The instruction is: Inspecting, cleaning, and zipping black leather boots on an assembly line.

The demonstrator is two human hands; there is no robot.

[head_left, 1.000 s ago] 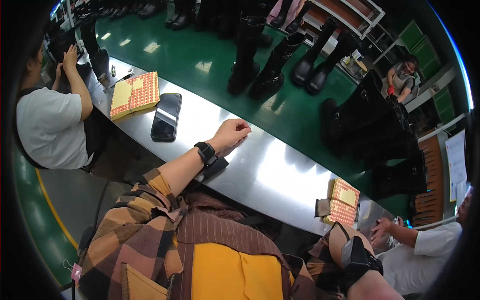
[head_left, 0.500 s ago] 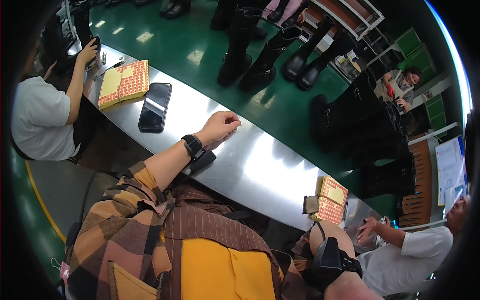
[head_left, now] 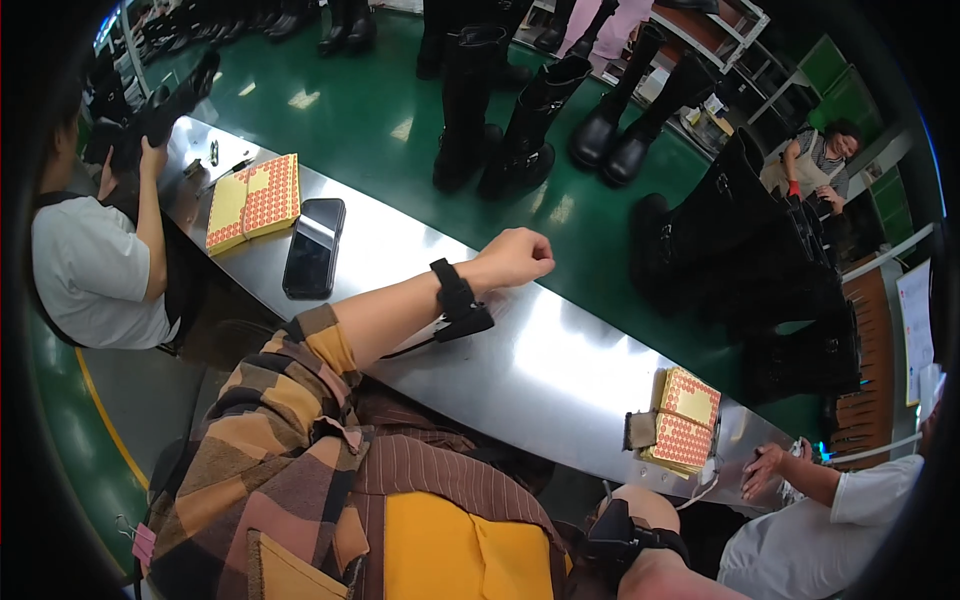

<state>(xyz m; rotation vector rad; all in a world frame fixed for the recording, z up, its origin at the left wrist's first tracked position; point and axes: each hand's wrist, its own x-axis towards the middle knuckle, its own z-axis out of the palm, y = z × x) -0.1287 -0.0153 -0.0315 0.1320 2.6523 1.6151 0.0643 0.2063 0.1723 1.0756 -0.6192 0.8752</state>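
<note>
My left hand [head_left: 515,258] is curled into a fist just above the shiny steel table [head_left: 560,370], with nothing visible in it. A black wrist strap [head_left: 458,300] sits on that forearm, and my plaid sleeve is pushed up. A black phone [head_left: 312,250] lies on the table to the left of my arm. Beyond the phone lies a yellow pad of red dotted sheets [head_left: 255,200]. My right forearm [head_left: 640,545], also wearing a black strap, shows at the lower edge. Its hand is hidden below the table edge.
A second dotted pad [head_left: 685,420] lies at the table's right end, by a co-worker's hand [head_left: 765,470]. Another co-worker in a white shirt [head_left: 90,275] at left holds up a black boot [head_left: 165,105]. Tall black boots [head_left: 500,120] stand on the green floor beyond.
My left hand has stayed above the table and its fingers have curled tighter. The co-worker at left keeps a boot raised. My view has shifted slightly.
</note>
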